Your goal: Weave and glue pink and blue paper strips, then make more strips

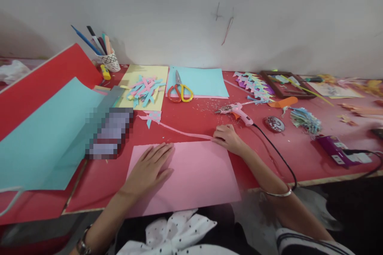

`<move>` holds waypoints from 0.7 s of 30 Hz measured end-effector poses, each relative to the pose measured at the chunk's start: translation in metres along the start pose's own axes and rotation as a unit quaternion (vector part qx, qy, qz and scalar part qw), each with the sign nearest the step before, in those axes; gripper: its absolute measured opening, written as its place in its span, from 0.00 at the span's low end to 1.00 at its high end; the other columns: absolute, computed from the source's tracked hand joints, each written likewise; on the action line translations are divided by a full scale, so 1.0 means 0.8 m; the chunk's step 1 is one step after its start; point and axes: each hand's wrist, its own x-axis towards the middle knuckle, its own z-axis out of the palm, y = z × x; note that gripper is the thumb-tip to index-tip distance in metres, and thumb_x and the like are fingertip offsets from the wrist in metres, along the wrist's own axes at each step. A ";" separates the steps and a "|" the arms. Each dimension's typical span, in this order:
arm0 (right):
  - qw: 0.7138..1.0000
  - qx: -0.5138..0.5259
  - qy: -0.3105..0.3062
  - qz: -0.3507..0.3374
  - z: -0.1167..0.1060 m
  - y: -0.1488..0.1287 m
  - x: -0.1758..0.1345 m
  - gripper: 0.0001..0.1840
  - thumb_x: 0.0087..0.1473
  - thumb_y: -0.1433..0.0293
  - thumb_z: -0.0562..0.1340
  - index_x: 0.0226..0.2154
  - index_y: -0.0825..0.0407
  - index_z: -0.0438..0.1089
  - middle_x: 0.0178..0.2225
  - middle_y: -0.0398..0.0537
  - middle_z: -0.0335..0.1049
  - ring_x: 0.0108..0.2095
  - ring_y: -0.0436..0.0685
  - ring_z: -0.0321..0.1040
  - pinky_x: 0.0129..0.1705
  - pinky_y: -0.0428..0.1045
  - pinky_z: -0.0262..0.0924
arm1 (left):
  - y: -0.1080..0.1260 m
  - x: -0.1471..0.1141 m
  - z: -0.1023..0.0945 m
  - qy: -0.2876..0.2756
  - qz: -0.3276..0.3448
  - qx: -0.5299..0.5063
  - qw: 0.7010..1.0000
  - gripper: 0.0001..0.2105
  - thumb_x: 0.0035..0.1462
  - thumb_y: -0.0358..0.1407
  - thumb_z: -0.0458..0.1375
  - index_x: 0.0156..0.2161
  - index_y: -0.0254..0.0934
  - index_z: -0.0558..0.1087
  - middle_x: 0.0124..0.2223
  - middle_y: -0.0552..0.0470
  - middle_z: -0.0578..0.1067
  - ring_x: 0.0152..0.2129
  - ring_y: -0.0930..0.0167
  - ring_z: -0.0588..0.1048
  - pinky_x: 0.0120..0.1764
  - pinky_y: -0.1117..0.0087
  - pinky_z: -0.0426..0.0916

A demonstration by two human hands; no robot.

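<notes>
A pink sheet of paper [194, 179] lies at the table's near edge. My left hand [151, 169] rests flat on its left part, fingers stretched out. At the sheet's top right corner my right hand [229, 139] is closed, its fingertips pinching the end of a narrow pink paper strip [182, 132]. The strip runs left along the sheet's far edge to a small woven pink and blue paper piece [154, 116]. Beyond my right hand lies a pink hot glue gun [241, 113].
Scissors [180, 89] lie on blue paper [206, 81], beside a pile of paper strips [146, 89]. A phone [110, 133], blurred out, and a large blue sheet [54, 131] are at left. A pen cup [110, 61], wooden tray [309, 93] and purple power box [332, 149] stand around.
</notes>
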 end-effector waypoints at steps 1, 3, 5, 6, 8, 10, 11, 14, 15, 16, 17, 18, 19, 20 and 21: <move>1.000 0.003 0.002 -0.004 0.001 0.001 0.001 0.25 0.59 0.56 0.44 0.22 0.53 0.64 0.24 0.45 0.61 0.28 0.51 0.56 0.33 0.48 0.42 | 0.000 0.000 0.000 0.000 -0.001 0.000 1.000 0.24 0.59 0.44 0.42 0.58 0.36 0.57 0.58 0.47 0.64 0.53 0.69 0.63 0.55 0.64 0.54; 1.000 0.010 0.006 -0.013 0.003 0.003 0.003 0.27 0.59 0.55 0.43 0.21 0.53 0.63 0.23 0.45 0.60 0.26 0.51 0.55 0.31 0.48 0.42 | -0.001 0.000 0.001 0.000 -0.004 0.001 1.000 0.24 0.59 0.44 0.43 0.58 0.37 0.57 0.58 0.47 0.64 0.53 0.69 0.62 0.55 0.64 0.54; 1.000 0.017 0.010 -0.021 0.003 0.004 0.006 0.28 0.59 0.55 0.41 0.19 0.53 0.60 0.21 0.45 0.59 0.24 0.50 0.54 0.29 0.48 0.42 | -0.001 -0.001 0.001 0.000 -0.005 0.001 1.000 0.24 0.59 0.44 0.43 0.58 0.37 0.56 0.58 0.47 0.64 0.53 0.69 0.62 0.55 0.64 0.54; 0.999 0.021 0.012 -0.024 0.003 0.004 0.007 0.28 0.59 0.55 0.41 0.18 0.53 0.59 0.20 0.45 0.58 0.24 0.50 0.53 0.28 0.47 0.42 | -0.001 -0.001 0.001 0.003 -0.002 0.002 1.000 0.24 0.59 0.44 0.43 0.58 0.37 0.56 0.58 0.47 0.64 0.53 0.69 0.62 0.55 0.64 0.54; 0.999 0.029 0.017 -0.029 0.002 0.005 0.008 0.28 0.59 0.54 0.41 0.17 0.52 0.57 0.19 0.44 0.57 0.23 0.50 0.52 0.27 0.47 0.43 | -0.002 -0.002 0.002 0.010 0.006 0.005 1.000 0.24 0.59 0.44 0.43 0.58 0.36 0.56 0.57 0.47 0.65 0.53 0.69 0.63 0.55 0.64 0.54; 0.999 0.036 0.024 -0.031 -0.001 0.005 0.007 0.26 0.58 0.54 0.43 0.18 0.52 0.56 0.19 0.43 0.57 0.22 0.50 0.52 0.27 0.47 0.44 | -0.003 -0.003 0.002 0.019 0.014 0.013 1.000 0.24 0.59 0.44 0.42 0.58 0.35 0.57 0.57 0.46 0.65 0.53 0.69 0.63 0.54 0.64 0.55; 0.998 0.040 0.028 -0.030 -0.002 0.004 0.005 0.25 0.57 0.53 0.45 0.18 0.52 0.56 0.19 0.43 0.57 0.22 0.50 0.52 0.27 0.46 0.45 | -0.003 -0.003 0.002 0.023 0.017 0.016 0.999 0.24 0.59 0.44 0.42 0.58 0.35 0.57 0.57 0.46 0.65 0.53 0.69 0.63 0.54 0.64 0.55; 0.998 0.047 0.037 -0.026 -0.005 0.004 0.000 0.23 0.57 0.53 0.47 0.19 0.52 0.56 0.20 0.44 0.57 0.23 0.50 0.53 0.28 0.46 0.47 | -0.005 -0.004 0.000 0.024 0.020 0.018 0.999 0.24 0.60 0.44 0.41 0.58 0.35 0.57 0.56 0.46 0.65 0.53 0.69 0.64 0.54 0.64 0.55; 0.998 0.049 0.038 -0.025 -0.006 0.005 -0.002 0.23 0.57 0.54 0.47 0.19 0.52 0.56 0.20 0.44 0.57 0.24 0.50 0.53 0.28 0.46 0.48 | -0.005 -0.004 0.000 0.021 0.019 0.017 0.999 0.24 0.60 0.45 0.41 0.58 0.35 0.57 0.56 0.46 0.66 0.53 0.69 0.63 0.55 0.64 0.54; 0.998 0.051 0.038 -0.024 -0.005 0.005 -0.003 0.24 0.57 0.54 0.47 0.19 0.52 0.56 0.20 0.44 0.57 0.24 0.50 0.53 0.28 0.46 0.48 | -0.005 -0.004 -0.001 0.019 0.018 0.017 1.000 0.25 0.60 0.45 0.40 0.58 0.35 0.57 0.56 0.47 0.66 0.53 0.69 0.63 0.55 0.64 0.54; 0.998 0.052 0.037 -0.023 -0.005 0.005 -0.004 0.24 0.57 0.54 0.47 0.19 0.52 0.57 0.20 0.44 0.57 0.24 0.50 0.53 0.28 0.46 0.48 | -0.005 -0.004 -0.001 0.018 0.017 0.018 1.000 0.25 0.60 0.45 0.40 0.58 0.35 0.57 0.56 0.47 0.66 0.53 0.69 0.63 0.55 0.64 0.54; 0.998 0.052 0.037 -0.022 -0.004 0.006 -0.004 0.24 0.57 0.54 0.46 0.18 0.52 0.57 0.21 0.44 0.57 0.24 0.50 0.53 0.28 0.46 0.48 | -0.005 -0.004 -0.002 0.017 0.016 0.019 1.000 0.25 0.60 0.45 0.40 0.58 0.35 0.57 0.56 0.47 0.66 0.53 0.69 0.63 0.55 0.64 0.54; 0.998 0.053 0.037 -0.020 -0.003 0.006 -0.005 0.24 0.57 0.54 0.46 0.18 0.52 0.57 0.21 0.44 0.57 0.24 0.50 0.52 0.28 0.47 0.48 | -0.005 -0.004 -0.002 0.016 0.017 0.020 1.000 0.25 0.60 0.45 0.40 0.58 0.35 0.57 0.56 0.46 0.66 0.53 0.69 0.63 0.55 0.64 0.55; 0.998 0.053 0.037 -0.019 -0.002 0.007 -0.005 0.25 0.58 0.54 0.46 0.18 0.52 0.58 0.21 0.44 0.57 0.24 0.50 0.52 0.29 0.47 0.48 | -0.005 -0.005 -0.001 0.016 0.018 0.020 1.000 0.25 0.60 0.45 0.39 0.58 0.35 0.56 0.56 0.46 0.66 0.53 0.68 0.64 0.54 0.64 0.55; 0.998 0.053 0.037 -0.017 -0.001 0.008 -0.005 0.25 0.58 0.54 0.45 0.18 0.52 0.58 0.21 0.45 0.57 0.24 0.51 0.52 0.29 0.47 0.48 | -0.005 -0.005 -0.001 0.014 0.019 0.019 1.000 0.25 0.60 0.45 0.39 0.58 0.35 0.56 0.56 0.46 0.66 0.53 0.68 0.64 0.55 0.64 0.55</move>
